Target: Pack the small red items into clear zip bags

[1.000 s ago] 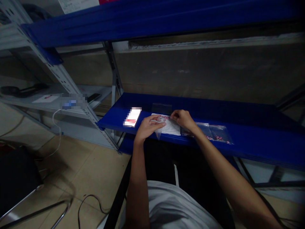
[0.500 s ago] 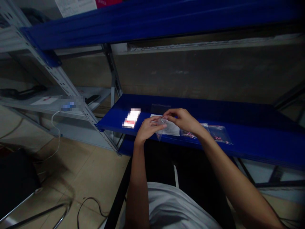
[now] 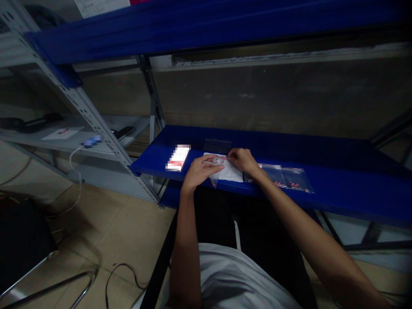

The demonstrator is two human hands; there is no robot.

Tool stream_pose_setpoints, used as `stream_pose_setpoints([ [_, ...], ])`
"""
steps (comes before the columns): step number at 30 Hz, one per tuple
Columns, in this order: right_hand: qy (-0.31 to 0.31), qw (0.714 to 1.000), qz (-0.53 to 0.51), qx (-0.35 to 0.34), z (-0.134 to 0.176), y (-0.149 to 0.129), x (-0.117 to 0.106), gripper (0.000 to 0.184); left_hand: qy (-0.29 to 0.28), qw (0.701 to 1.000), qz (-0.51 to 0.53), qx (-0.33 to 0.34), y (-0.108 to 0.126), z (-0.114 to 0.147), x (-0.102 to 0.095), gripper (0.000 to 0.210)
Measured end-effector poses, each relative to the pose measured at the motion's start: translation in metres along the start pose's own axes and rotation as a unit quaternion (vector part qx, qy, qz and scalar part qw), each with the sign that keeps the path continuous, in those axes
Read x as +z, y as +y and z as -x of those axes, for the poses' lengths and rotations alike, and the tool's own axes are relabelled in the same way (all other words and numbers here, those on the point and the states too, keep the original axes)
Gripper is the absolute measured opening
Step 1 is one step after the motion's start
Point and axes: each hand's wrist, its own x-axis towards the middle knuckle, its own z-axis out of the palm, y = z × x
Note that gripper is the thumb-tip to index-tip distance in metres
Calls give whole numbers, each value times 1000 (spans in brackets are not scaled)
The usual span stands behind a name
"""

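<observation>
My left hand (image 3: 199, 171) is closed around a small clear plastic bag (image 3: 214, 178), whose opening gapes between thumb and fingers and whose corner hangs down with a little pink inside. A white sheet (image 3: 232, 172) lies under and beside it on the blue shelf, with small pink-red pieces (image 3: 224, 158) near its far edge. Over that edge is my right hand (image 3: 243, 159), fingertips pinched together close to the pieces; whether anything sits between them is too small to see. To the right lie clear zip bags (image 3: 293, 179) with small pink pieces in them.
A lit phone (image 3: 179, 158) lies on the blue shelf (image 3: 347, 171) to the left. An empty-looking clear bag (image 3: 218, 146) is behind the white sheet. A blue beam (image 3: 206, 30) crosses above. A grey rack with a white cable (image 3: 78, 171) stands at left.
My right hand has moved right, away from the mouth of the bag, down to the sheet's far edge, uncovering the pink-red pieces. My left hand keeps holding the bag in nearly the same place.
</observation>
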Motion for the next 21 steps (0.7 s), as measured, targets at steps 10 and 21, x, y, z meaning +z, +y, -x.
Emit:
stream_pose_setpoints([
  [10, -30, 999, 17, 28, -7, -1, 13, 22, 6, 1000, -7, -5, 1, 0, -1, 46],
  [21, 24, 992, -124, -31, 12, -15, -20, 16, 13, 1000, -13, -7, 1, 1, -3, 50],
])
